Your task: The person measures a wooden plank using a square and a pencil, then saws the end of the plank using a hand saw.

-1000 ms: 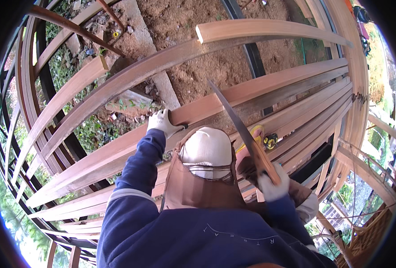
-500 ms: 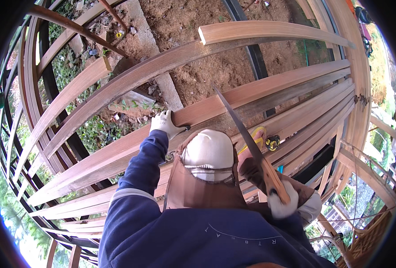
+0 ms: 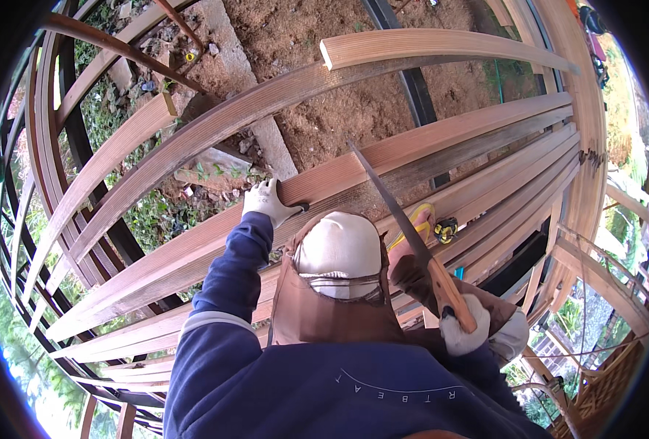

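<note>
My left hand, in a white glove with a dark thumb tip, grips a long wooden plank. Its fingers reach over the plank's far edge and the thumb lies on top. In my right hand, also gloved in white, is the wooden handle of a handsaw. The long tapered blade slants up and left across the same plank, its tip just past the far edge. Pale sawdust lies beside the blade. My bent knee, in brown trousers with a white patch, is close to the plank.
More planks run side by side over dark metal beams, with gaps to the soil below. A short board lies on a far plank. A yellow-strapped sandal and a yellow-black tape measure are right of the blade. A rusty pipe crosses the far left.
The whole view has shifted slightly. My left hand keeps its place on the plank, and the saw still lies across it in my right hand, with little visible movement.
</note>
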The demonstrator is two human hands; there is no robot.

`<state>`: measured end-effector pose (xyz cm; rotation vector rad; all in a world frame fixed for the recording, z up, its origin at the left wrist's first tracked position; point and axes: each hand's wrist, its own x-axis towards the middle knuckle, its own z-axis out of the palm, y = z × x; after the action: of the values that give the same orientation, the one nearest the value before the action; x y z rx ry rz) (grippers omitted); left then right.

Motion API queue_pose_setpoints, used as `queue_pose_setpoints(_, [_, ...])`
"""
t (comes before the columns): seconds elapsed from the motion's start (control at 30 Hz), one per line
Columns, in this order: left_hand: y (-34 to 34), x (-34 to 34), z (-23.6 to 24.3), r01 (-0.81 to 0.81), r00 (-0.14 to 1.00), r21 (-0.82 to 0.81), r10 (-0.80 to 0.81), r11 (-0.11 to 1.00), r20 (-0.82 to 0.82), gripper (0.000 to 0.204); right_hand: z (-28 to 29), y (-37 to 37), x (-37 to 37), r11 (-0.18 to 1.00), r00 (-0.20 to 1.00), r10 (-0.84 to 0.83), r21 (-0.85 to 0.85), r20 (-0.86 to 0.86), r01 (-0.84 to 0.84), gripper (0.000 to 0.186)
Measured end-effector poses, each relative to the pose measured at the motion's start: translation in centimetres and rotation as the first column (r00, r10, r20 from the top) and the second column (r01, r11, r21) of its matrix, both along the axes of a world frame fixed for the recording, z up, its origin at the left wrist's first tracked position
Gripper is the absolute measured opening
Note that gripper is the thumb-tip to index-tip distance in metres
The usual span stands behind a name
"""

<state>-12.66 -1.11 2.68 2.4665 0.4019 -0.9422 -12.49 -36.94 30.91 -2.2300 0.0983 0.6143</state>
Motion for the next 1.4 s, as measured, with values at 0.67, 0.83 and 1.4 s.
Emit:
queue_pose_setpoints(0.67, [0.1, -0.4, -0.4, -0.041, 0.997, 0.019, 0.040, 0.999, 0.060, 0.095, -12.8, 6.4, 7.6, 0.993, 0.962, 0.118, 0.001, 0.245, -0.122, 0.019])
queue_pose_setpoints(0.83, [0.2, -0.5, -0.8, -0.036, 0.999, -0.023, 0.036, 0.999, 0.018, 0.098, -2.9, 0.5, 1.1, 0.996, 0.987, -0.078, -0.063, -0.139, 0.070, 0.018])
queue_pose_setpoints(1.4, [0.0, -0.2, -0.8, -0.024, 1.000, 0.011, 0.024, 1.000, -0.016, 0.103, -0.5, -2.3, -1.1, 0.988, 0.963, 0.153, -0.049, 0.222, -0.145, 0.027])
